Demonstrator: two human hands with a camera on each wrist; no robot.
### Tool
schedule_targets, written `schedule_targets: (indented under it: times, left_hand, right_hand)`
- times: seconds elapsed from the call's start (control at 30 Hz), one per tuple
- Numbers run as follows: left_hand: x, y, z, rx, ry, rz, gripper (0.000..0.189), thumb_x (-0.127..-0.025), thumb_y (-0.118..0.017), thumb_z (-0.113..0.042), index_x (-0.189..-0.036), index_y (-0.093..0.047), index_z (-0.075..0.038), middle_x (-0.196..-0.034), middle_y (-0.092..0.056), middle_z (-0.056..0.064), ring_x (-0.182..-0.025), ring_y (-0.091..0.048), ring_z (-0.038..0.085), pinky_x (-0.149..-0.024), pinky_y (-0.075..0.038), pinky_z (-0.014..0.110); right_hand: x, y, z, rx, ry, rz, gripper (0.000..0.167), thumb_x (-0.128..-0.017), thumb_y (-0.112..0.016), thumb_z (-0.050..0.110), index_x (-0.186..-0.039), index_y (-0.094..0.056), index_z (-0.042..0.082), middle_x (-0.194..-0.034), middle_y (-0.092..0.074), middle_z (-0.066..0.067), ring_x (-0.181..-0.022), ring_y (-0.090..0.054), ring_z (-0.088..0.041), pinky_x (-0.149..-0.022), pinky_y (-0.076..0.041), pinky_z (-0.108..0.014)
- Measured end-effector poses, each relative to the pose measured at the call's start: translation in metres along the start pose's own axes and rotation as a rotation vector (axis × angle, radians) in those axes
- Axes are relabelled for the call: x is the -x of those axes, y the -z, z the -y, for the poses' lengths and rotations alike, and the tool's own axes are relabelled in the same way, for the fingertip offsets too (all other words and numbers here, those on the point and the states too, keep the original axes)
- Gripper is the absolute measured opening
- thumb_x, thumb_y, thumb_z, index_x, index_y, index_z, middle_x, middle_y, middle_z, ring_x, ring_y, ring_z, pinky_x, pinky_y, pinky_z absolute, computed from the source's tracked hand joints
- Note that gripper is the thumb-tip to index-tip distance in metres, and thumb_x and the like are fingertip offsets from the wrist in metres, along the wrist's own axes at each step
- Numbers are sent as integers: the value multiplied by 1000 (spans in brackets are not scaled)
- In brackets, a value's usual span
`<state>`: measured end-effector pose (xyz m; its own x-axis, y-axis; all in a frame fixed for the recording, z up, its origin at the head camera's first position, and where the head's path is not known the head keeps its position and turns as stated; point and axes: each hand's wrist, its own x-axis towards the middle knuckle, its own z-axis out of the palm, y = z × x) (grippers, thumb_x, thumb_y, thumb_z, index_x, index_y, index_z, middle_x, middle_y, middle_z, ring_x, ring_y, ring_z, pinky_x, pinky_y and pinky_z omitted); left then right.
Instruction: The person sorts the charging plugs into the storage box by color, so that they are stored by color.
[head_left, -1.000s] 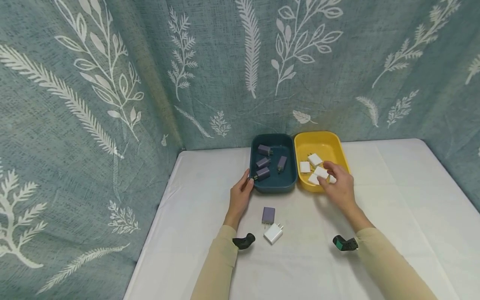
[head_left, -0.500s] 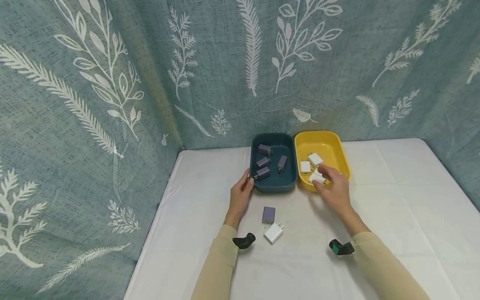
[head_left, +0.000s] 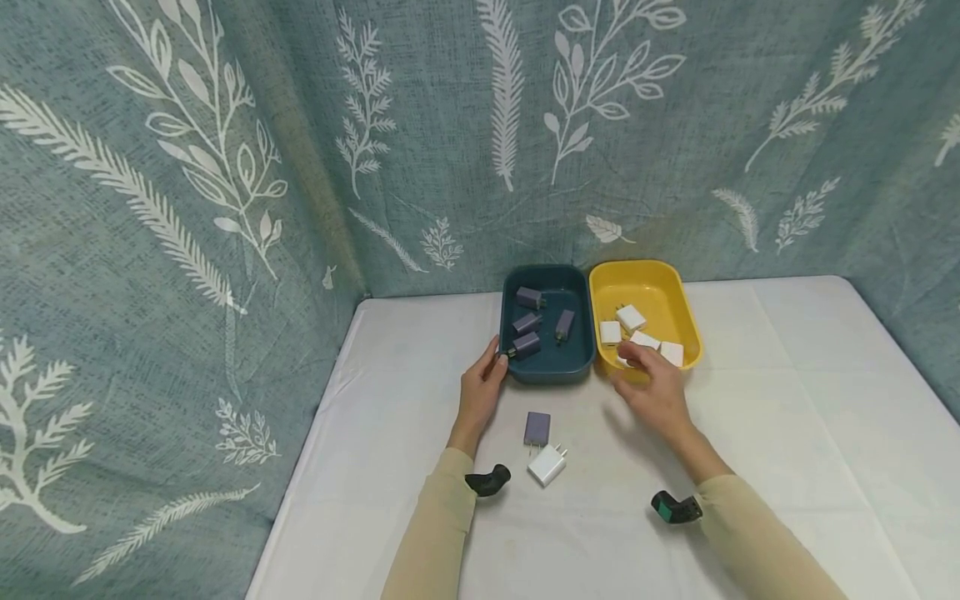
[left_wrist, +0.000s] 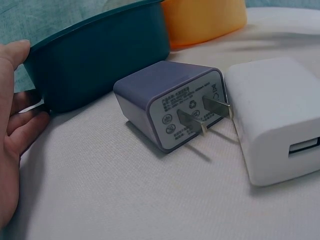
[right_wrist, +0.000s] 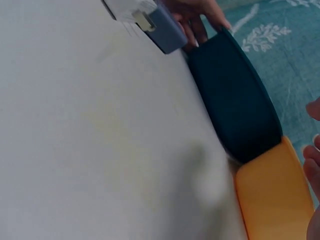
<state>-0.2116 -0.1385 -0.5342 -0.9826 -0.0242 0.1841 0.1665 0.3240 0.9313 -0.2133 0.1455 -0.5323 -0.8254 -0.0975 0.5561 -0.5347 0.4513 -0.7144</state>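
My left hand (head_left: 480, 396) holds the near left corner of a dark teal tray (head_left: 555, 371); in the left wrist view the thumb is at the rim and the fingers are against the outer wall. Several purple charger plugs (head_left: 527, 344) lie in that tray. My right hand (head_left: 656, 392), its fingers parted and nothing between them, is over the near edge of a yellow tray (head_left: 663, 292). White charger plugs (head_left: 630, 317) lie inside it, some partly hidden by this hand. One purple charger (left_wrist: 165, 100) and one white charger (left_wrist: 280, 110) lie on the cloth before the trays.
The two trays stand side by side at the back of a table with a white cloth (head_left: 405, 375). A blue-green leaf-patterned curtain (head_left: 450, 150) hangs behind and along the sides. Small black cameras (head_left: 489, 481) stick out at both wrists.
The right hand has let go of a white charger in the yellow tray and drawn back toward the near edge. The left hand stays at the teal tray.
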Motion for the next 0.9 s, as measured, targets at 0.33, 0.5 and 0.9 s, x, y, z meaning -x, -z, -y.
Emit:
schedule_targets:
  times: [0.33,0.5,0.9]
  left_hand:
    - [-10,-9,34,3,-8,-45,48,-102,-50,-32,-148,-42,-20,-152,-43,1,-139,-45,21,-115,-38,39]
    - [-12,-11,39,3,-20,-63,48,-102,-51,-35,-148,-43,-23,-152,-44,-2,-138,-46,18,-114,-39,37]
    - [-12,-12,40,13,-12,-75,48,-101,-53,-32,-147,-44,-22,-151,-45,0,-138,-47,20,-114,-40,39]
  right_hand:
    - [11,-12,8,27,64,33,45,-72,-82,2,-113,-66,-3,-108,-70,-16,-96,-68,-30,-91,-41,0]
    - [16,-20,8,12,62,69,44,-72,-82,1,-113,-66,-3,-108,-71,-15,-97,-68,-28,-89,-55,-24]
    - [32,-36,13,15,71,219,48,-75,-82,9,-118,-64,-1,-108,-71,-13,-96,-68,-25,-84,-58,-40]
